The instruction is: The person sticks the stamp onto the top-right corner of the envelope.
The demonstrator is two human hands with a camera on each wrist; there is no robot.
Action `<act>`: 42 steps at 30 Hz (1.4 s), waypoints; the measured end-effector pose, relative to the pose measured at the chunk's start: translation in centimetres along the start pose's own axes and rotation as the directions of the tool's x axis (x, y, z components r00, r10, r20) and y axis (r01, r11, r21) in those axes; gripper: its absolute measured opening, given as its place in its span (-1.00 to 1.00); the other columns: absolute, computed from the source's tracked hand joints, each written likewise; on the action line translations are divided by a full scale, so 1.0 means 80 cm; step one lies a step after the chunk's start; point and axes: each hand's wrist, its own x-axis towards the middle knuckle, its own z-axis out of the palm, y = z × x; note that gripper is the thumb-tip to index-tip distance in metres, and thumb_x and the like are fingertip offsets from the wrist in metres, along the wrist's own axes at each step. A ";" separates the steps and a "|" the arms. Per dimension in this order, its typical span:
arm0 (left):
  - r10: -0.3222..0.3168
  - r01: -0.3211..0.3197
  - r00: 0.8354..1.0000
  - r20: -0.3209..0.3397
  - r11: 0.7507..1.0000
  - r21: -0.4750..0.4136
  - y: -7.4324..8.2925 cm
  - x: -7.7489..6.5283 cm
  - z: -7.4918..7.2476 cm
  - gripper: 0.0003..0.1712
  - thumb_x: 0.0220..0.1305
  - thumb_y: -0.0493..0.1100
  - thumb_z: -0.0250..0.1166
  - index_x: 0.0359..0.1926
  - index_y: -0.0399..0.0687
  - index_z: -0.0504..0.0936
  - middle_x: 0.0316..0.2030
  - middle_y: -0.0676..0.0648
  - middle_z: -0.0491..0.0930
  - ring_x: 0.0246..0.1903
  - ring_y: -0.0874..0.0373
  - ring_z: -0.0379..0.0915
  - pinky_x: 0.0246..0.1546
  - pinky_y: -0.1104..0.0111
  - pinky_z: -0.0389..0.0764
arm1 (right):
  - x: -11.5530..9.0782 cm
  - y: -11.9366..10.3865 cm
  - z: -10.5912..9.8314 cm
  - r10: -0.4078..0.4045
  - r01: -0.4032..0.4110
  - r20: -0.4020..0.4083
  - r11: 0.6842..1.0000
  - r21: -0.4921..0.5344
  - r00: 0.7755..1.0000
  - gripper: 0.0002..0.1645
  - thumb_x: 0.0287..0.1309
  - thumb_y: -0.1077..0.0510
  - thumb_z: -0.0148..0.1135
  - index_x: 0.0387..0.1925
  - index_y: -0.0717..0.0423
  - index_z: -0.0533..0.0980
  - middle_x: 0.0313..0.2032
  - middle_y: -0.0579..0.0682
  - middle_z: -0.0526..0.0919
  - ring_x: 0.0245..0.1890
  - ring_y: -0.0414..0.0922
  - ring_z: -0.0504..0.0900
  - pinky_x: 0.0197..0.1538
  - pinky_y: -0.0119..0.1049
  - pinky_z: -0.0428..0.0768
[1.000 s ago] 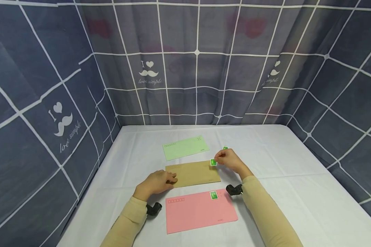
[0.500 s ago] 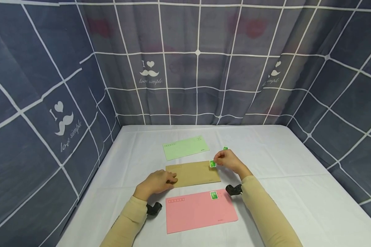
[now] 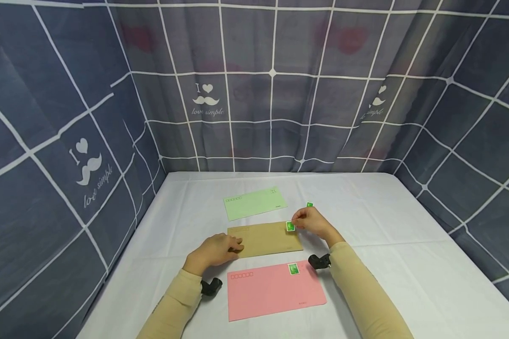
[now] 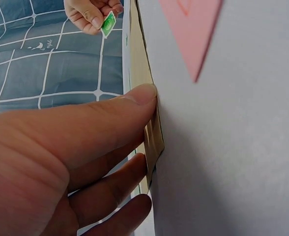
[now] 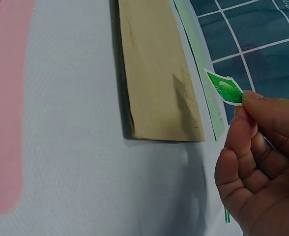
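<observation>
A brown envelope (image 3: 265,240) lies flat in the middle of the table. On its left end rests my left hand (image 3: 214,249), the thumb at the near edge and the fingertips on the paper in the left wrist view. My right hand (image 3: 316,223) pinches a green stamp (image 5: 225,88) with a white border between thumb and forefinger. The stamp hangs above the envelope's upper right corner, apart from it in the right wrist view, and its shadow falls on the paper. The other right-hand fingers are curled.
A pink envelope (image 3: 271,296) bearing a green stamp (image 3: 293,269) lies nearest. Farther back lies a light green envelope (image 3: 254,205). Another green stamp (image 3: 309,205) shows on the white table (image 3: 386,282) behind my right hand. A dark checked curtain (image 3: 246,141) surrounds the table.
The right hand has shifted slightly left and nearer with the stamp, further over the corner of the brown envelope. My left hand has stayed put.
</observation>
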 end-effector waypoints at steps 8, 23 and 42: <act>-0.005 0.005 1.000 0.002 1.000 0.006 0.000 0.001 0.000 -0.60 0.25 -0.12 0.41 0.12 0.00 0.71 0.27 -0.03 0.56 0.32 -0.05 0.45 0.35 0.01 0.43 | 0.002 -0.005 -0.001 -0.005 0.005 -0.003 1.000 -0.001 1.000 -0.94 0.25 0.34 0.26 -0.28 0.32 0.60 -0.43 -0.06 0.63 -0.40 -0.19 0.53 -0.27 -0.34 0.58; -0.009 0.009 1.000 0.002 1.000 0.013 0.001 0.000 -0.005 -0.61 0.27 -0.11 0.40 0.12 -0.01 0.71 0.28 -0.03 0.55 0.33 -0.08 0.44 0.34 0.01 0.44 | 0.005 -0.006 0.001 -0.018 0.018 0.018 1.000 0.022 1.000 -0.92 0.23 0.34 0.28 -0.28 0.35 0.60 -0.44 -0.07 0.63 -0.39 -0.21 0.56 -0.25 -0.36 0.62; 0.012 -0.012 1.000 -0.002 1.000 0.007 -0.001 0.000 0.001 -0.61 0.24 -0.12 0.42 0.11 0.00 0.72 0.27 -0.05 0.56 0.31 -0.09 0.46 0.32 0.01 0.46 | 0.000 -0.003 0.003 -0.037 0.037 0.021 0.999 0.031 0.999 -0.93 0.24 0.34 0.26 -0.30 0.33 0.60 -0.49 -0.09 0.58 -0.46 -0.19 0.49 -0.34 -0.33 0.52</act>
